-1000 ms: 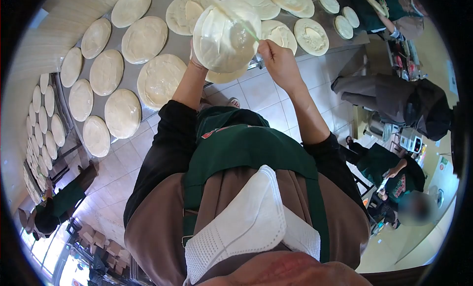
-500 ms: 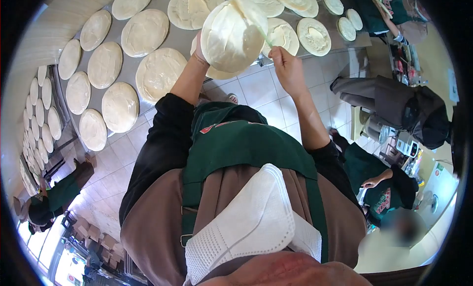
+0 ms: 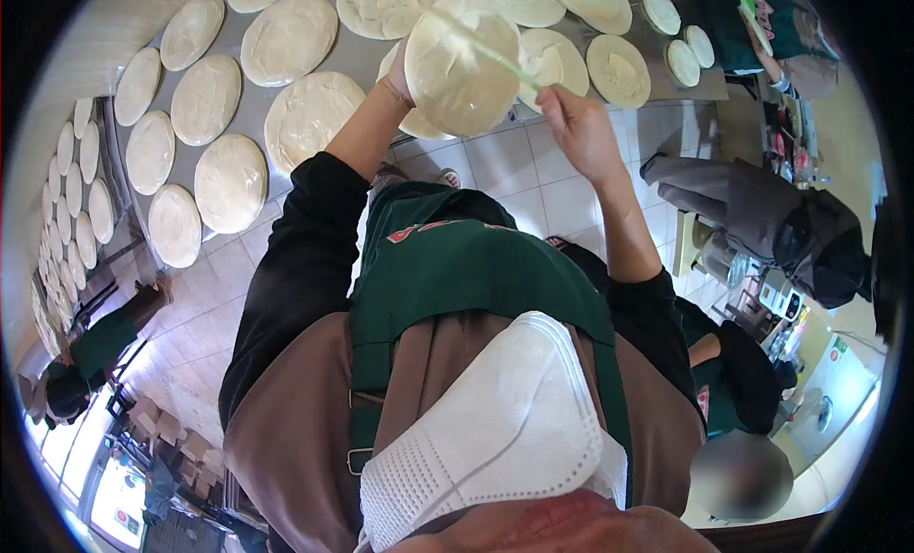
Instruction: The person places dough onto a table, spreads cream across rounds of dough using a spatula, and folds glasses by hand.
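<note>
My left hand [image 3: 404, 77] grips the edge of a round dough base [image 3: 466, 91], holding it raised and tilted over the table's near edge. A pale creamy layer shines on its face. My right hand [image 3: 578, 129] is closed around the pale green handle of a spatula-like spreader [image 3: 495, 56]. The spreader is smeared by motion and lies across the upper part of the base. Close behind are other coated bases, one with an uneven cream patch [image 3: 617, 72] and another beside it [image 3: 554, 68].
Several coated dough bases [image 3: 288, 41] cover the grey table [image 3: 249, 132]. More discs lie on a second surface [image 3: 74, 196] at far left. Co-workers stand at the left [image 3: 109, 344], right [image 3: 752, 196], lower right [image 3: 738, 372] and upper right [image 3: 776, 34]. Tiled floor [image 3: 505, 163] lies below.
The spreader has swung leftward and lower across the held base. My right hand has shifted slightly right in view. The lower-right co-worker has turned and bent.
</note>
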The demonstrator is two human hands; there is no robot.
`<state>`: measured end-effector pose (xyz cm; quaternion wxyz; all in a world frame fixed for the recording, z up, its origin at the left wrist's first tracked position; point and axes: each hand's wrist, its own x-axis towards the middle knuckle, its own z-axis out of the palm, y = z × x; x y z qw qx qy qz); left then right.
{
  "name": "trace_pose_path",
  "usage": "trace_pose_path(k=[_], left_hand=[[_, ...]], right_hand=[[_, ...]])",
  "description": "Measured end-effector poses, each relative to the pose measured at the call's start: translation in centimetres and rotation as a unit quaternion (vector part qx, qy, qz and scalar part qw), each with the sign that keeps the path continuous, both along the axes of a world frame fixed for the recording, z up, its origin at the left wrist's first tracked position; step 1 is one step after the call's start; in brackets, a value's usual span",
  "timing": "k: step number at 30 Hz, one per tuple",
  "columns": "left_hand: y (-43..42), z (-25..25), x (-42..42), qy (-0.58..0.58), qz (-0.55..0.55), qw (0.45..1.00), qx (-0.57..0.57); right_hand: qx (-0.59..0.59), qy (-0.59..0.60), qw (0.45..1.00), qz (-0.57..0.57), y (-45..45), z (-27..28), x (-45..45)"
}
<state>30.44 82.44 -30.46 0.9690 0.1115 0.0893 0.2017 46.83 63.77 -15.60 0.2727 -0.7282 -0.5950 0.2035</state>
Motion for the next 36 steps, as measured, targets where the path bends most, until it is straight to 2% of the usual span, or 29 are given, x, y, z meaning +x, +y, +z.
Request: trace_pose_path(k=[1, 4, 7, 9, 11, 13, 16, 18, 19, 21, 22, 25, 27, 29, 31, 33, 34, 36], left_hand=[[0.4, 0.0, 0.0, -0.09, -0.051, 0.993, -0.058], [0.9, -0.1, 0.0, -0.124, -0.105, 0.985, -0.065], [1.1, -1.2, -0.3, -0.153, -0.085, 0.984, -0.033], [1.3, -0.2, -0.9, -0.157, -0.074, 0.985, -0.008], [1.6, 0.3, -1.3, -0.162, -0.064, 0.985, 0.018], [1.8, 0.4, -1.5, -0.068, -0.045, 0.997, -0.015], [2.3, 1.0, -1.6, -0.135, -0.054, 0.986, -0.081], [2.5, 1.2, -1.7, -0.148, -0.047, 0.985, -0.073], [2.6, 1.3, -1.8, -0.16, -0.042, 0.984, -0.068], [2.4, 1.7, -1.8, -0.157, -0.016, 0.986, -0.057], [2.2, 1.8, -1.8, -0.152, 0.01, 0.987, -0.05], [2.2, 1.5, -1.7, -0.144, 0.018, 0.988, -0.05], [2.6, -0.1, -1.3, -0.151, 0.012, 0.988, -0.041], [2.6, -0.6, -1.2, -0.158, 0.006, 0.987, -0.033], [2.5, 0.2, -1.5, -0.173, 0.001, 0.984, -0.033], [2.7, 0.4, -1.7, -0.188, -0.005, 0.981, -0.041], [2.6, 0.4, -1.8, -0.203, -0.01, 0.978, -0.048], [2.9, 0.5, -1.7, -0.201, -0.002, 0.978, -0.061]], right_hand=[[-0.001, 0.001, 1.0, 0.003, 0.3, 0.0, 0.2], [-0.012, -0.056, 0.998, -0.004, 0.7, 0.1, 0.3], [-0.048, -0.096, 0.992, 0.068, 0.5, 0.5, -0.1], [-0.02, -0.126, 0.982, 0.137, 0.4, 0.7, 0.0], [-0.031, -0.134, 0.978, 0.156, 0.3, 1.4, 0.0], [-0.042, -0.141, 0.974, 0.174, 0.4, 2.0, 0.3], [-0.07, -0.084, 0.981, 0.158, 0.7, 1.9, 1.6], [-0.014, 0.025, 0.998, 0.063, 1.0, 0.8, 2.4], [-0.012, 0.024, 0.998, 0.063, 1.1, 0.4, 2.5], [-0.019, 0.066, 0.995, -0.072, 1.8, 0.2, 2.1], [-0.009, 0.073, 0.993, -0.092, 2.0, -0.6, 2.1], [0.025, 0.064, 0.994, -0.091, 2.4, -2.6, 1.5], [0.012, 0.048, 0.996, -0.079, 2.8, -2.0, -0.4], [-0.061, -0.001, 0.998, -0.031, 3.2, -0.3, -1.1], [-0.075, 0.008, 0.997, -0.012, 2.9, 0.3, -0.8], [-0.075, 0.038, 0.994, 0.07, 2.5, 0.8, -0.3], [-0.077, 0.039, 0.994, 0.071, 2.3, 0.2, -0.1], [0.018, 0.109, 0.994, 0.0, 2.1, -1.1, 0.5]])
